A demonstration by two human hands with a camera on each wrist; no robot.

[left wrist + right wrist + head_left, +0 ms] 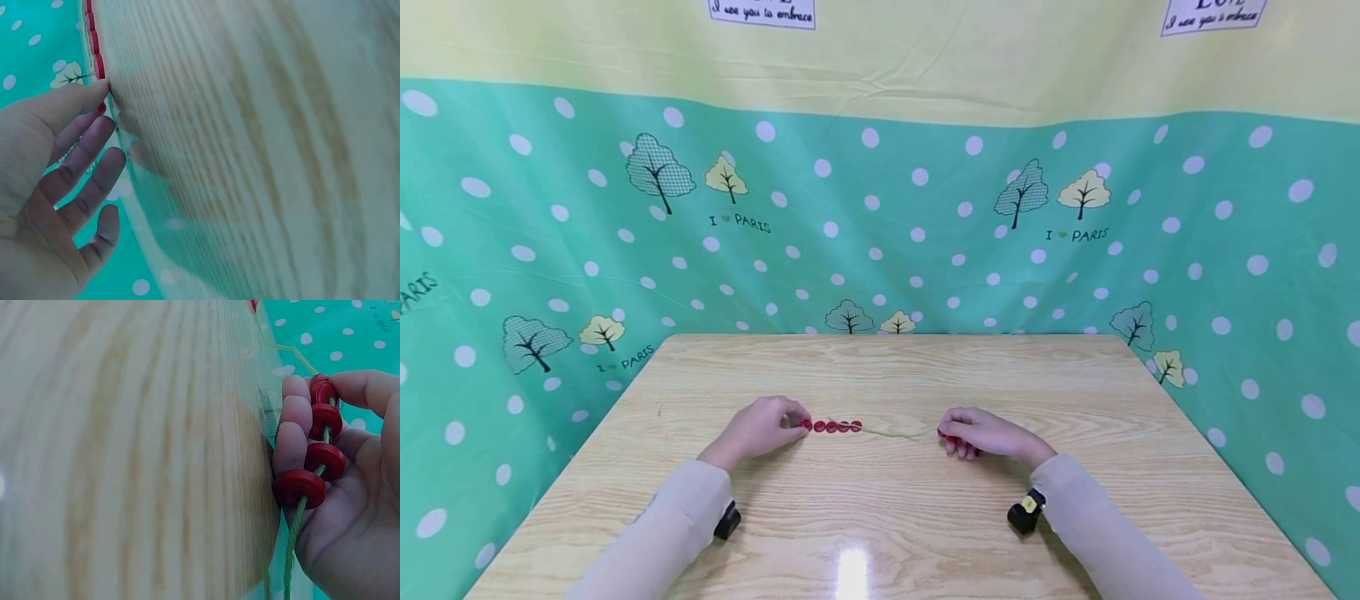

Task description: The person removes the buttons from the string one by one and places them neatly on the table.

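Note:
Thumb and index finger of my left hand (766,425) pinch the red button at the left end of a short row of red buttons (831,427) on the table. In the left wrist view the row's red buttons (94,42) run on beyond the thumb tip, and the other fingers are loosely bent. My right hand (981,435) grips several red buttons (300,489) threaded on a green string (290,550), its thumb and fingertips at the topmost one. A thin pale-green string (891,433) stretches across the tabletop between the row and the right hand.
The wood-grain table (880,517) reaches back to a green dotted curtain (880,225) that also hangs along both sides. A black wrist camera (1024,515) sits at the right cuff, and another black wrist camera (727,522) at the left.

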